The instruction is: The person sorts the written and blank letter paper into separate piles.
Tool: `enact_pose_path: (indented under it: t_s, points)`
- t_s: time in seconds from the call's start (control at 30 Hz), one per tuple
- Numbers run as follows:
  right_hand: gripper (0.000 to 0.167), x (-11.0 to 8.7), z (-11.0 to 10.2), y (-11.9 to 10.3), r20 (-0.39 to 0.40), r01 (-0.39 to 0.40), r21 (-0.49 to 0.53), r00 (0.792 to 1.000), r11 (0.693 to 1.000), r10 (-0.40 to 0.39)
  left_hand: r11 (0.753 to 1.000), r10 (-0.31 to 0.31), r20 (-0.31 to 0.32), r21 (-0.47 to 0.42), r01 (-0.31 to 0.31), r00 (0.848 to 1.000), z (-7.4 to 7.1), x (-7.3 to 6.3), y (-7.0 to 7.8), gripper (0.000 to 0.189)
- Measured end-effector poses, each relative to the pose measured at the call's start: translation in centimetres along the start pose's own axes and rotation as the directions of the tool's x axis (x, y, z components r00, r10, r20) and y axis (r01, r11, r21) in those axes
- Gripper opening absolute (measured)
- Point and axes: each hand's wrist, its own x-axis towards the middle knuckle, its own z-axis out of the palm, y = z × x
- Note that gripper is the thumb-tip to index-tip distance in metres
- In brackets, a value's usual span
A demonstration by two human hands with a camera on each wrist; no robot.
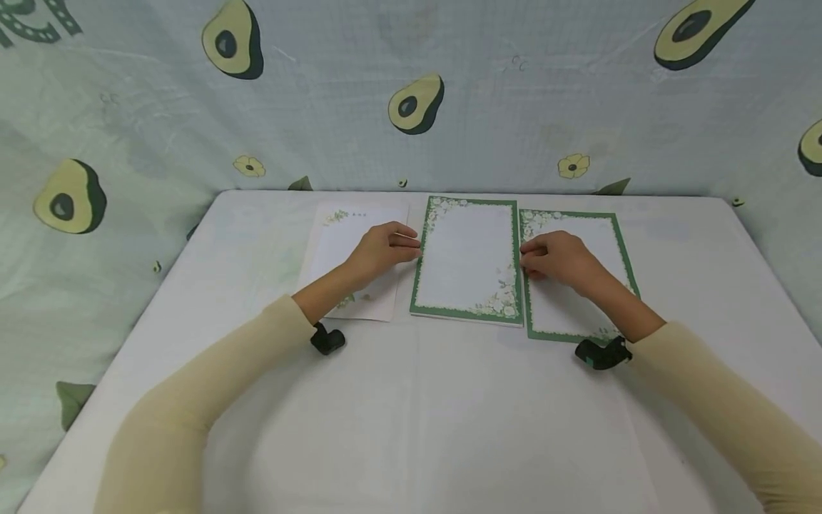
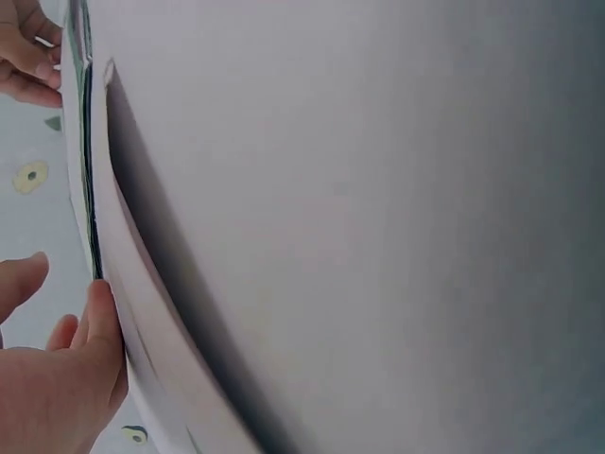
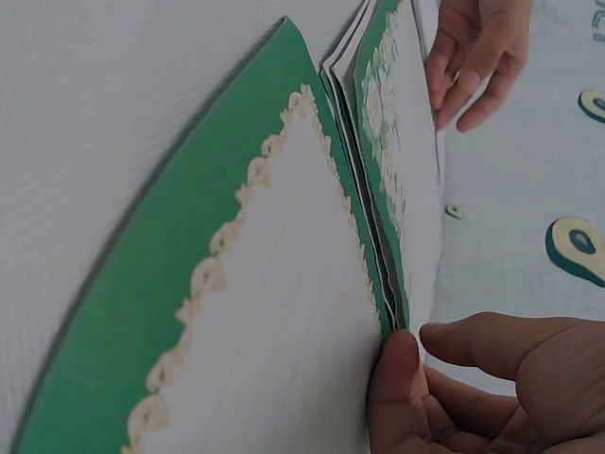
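A stack of white paper sheets with a green floral border (image 1: 467, 257) lies in the middle at the table's far side. My left hand (image 1: 382, 250) reaches over a plainer white letter sheet (image 1: 337, 246), its extended fingertips at the stack's left edge. On the opposite edge are the fingertips of my right hand (image 1: 559, 258), which extends over a second green-bordered sheet (image 1: 571, 314). In the right wrist view, the right thumb (image 3: 482, 342) stands apart from the finger touching the paper edges. The left wrist view shows the left fingers (image 2: 102, 326) against the edges, thumb raised.
The white table (image 1: 411, 428) extends toward me in front of the papers. Behind it hangs a pale cloth (image 1: 321, 107) printed with avocados. Black wrist cameras (image 1: 327, 339) sit under both wrists, close over the tabletop.
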Motion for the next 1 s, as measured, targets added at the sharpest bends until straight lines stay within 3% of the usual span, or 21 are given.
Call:
enact_pose_path:
  t_s: [0.13, 0.37, 0.67, 1.0]
  points:
    - [0.039, 0.0, 0.1, 0.0, -0.029, 0.026, -0.02, 0.999, 0.999, -0.027, 0.997, -0.016, 0.011, -0.069, 0.017, 1.0, 0.0, 0.2, 0.3, 0.042]
    - [0.04, -0.3, 0.3, -0.2, -0.042, 0.051, -0.049, 0.998, 0.997, -0.053, 0.997, -0.018, 0.006, -0.077, 0.019, 1.0, -0.1, 0.2, -0.1, 0.041]
    - [0.038, -1.0, 0.7, -0.4, -0.102, 0.153, -0.127, 0.981, 0.98, -0.166, 0.992, -0.002, -0.003, -0.123, 0.001, 1.0, -0.3, 0.1, -0.4, 0.04]
    - [0.035, -1.4, 1.1, 0.1, -0.152, 0.154, -0.035, 0.976, 0.987, -0.157, 0.985, -0.012, -0.014, -0.175, 0.009, 1.0, -0.4, -0.2, 0.1, 0.042]
